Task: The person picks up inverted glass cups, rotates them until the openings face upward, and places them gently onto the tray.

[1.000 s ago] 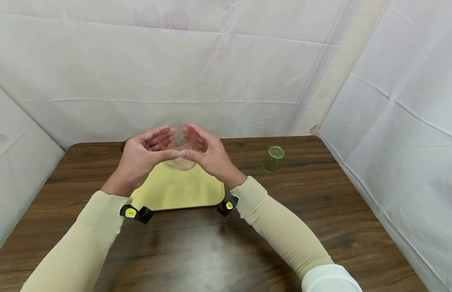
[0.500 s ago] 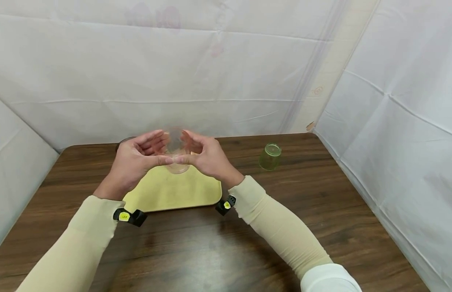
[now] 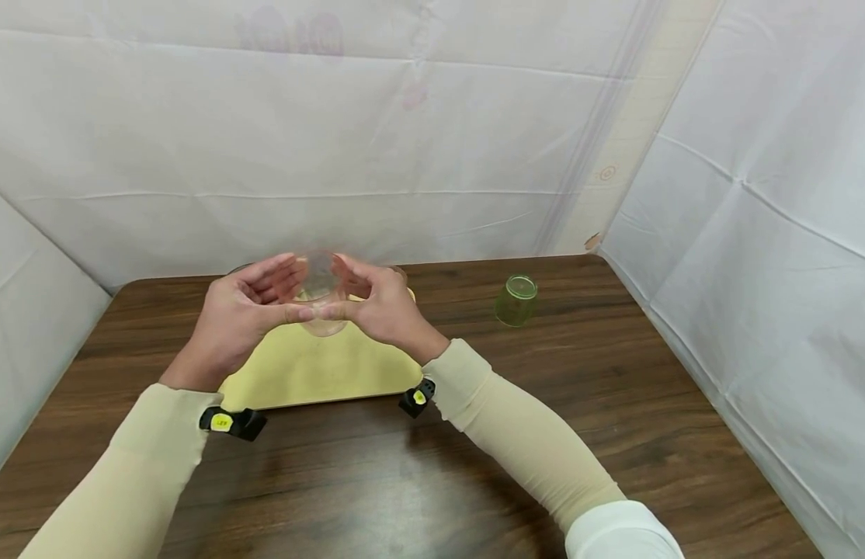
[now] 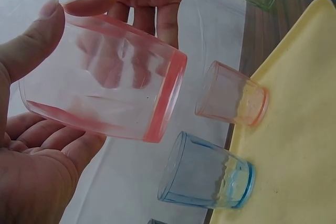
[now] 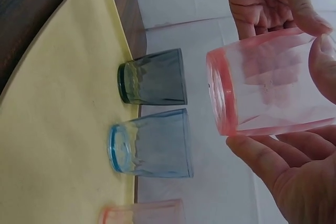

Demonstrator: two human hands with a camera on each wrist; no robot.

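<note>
Setting: white sheeting [image 3: 432, 140] hangs behind and to both sides of a dark wood-grain table [image 3: 418, 481].
Surface items: a pale yellow tray [image 3: 321, 373] lies on the table, directly below the hands.
Held item: a clear tumbler with a pink tint [image 4: 105, 85] is held in the air above the tray's far part, tilted over with its pink rim facing down toward the tray in the wrist views.
Left hand: the left hand [image 3: 240, 318] cups the tumbler from its own side, thumb pressed on the near wall, fingers curved behind the glass.
Right hand: the right hand [image 3: 376, 307] grips the opposite side the same way, thumb in front and fingers behind; the two thumb tips touch in the head view.
Grip state: both hands curl round the tumbler and pinch it between thumb and fingers.
On the tray: a blue tumbler [image 5: 149, 142], an orange-pink tumbler [image 4: 233, 100] and a dark grey-green tumbler [image 5: 152, 77] stand mouth down along the tray's far edge, near one another and not touching.
Off the tray: a green tumbler [image 3: 516, 300] stands mouth down on the bare table, well apart to the right of the tray.
Person: cream sleeves [image 3: 516, 427] cover both forearms; a black strap with a yellow tag [image 3: 230, 423] sits at each wrist.
</note>
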